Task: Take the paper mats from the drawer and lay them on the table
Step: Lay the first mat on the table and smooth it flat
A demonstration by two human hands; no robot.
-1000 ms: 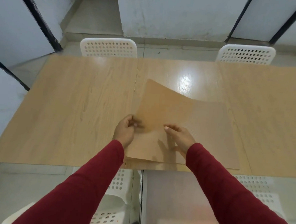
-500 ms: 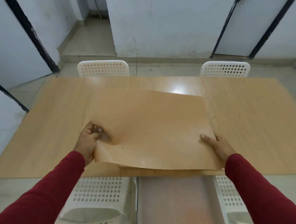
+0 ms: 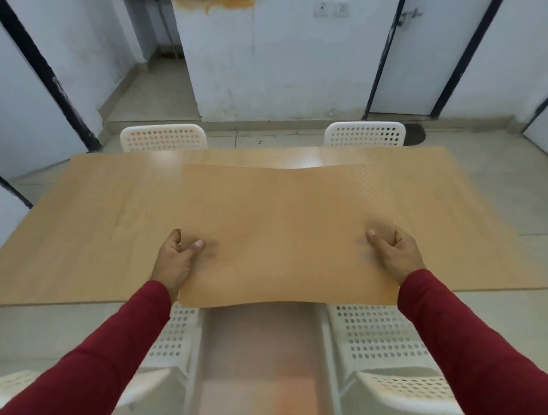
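Note:
A large tan paper mat [image 3: 280, 233] is held spread out over the wooden table [image 3: 98, 228], its near edge hanging past the table's front edge. My left hand [image 3: 176, 259] pinches the mat's left side near the front corner. My right hand [image 3: 395, 253] pinches its right side. The mat sags slightly in the middle and has a faint dotted texture at its far right corner. No drawer is in view.
Two white perforated chairs [image 3: 163, 138] [image 3: 365, 134] stand at the table's far side. Two more white chairs [image 3: 383, 339] [image 3: 174, 339] sit below me at the near side. White walls and dark-framed doors [image 3: 413, 52] lie beyond.
The mat went from partly curled, with both hands close together, to spread wide and lifted between my hands. My view has tilted up toward the far wall.

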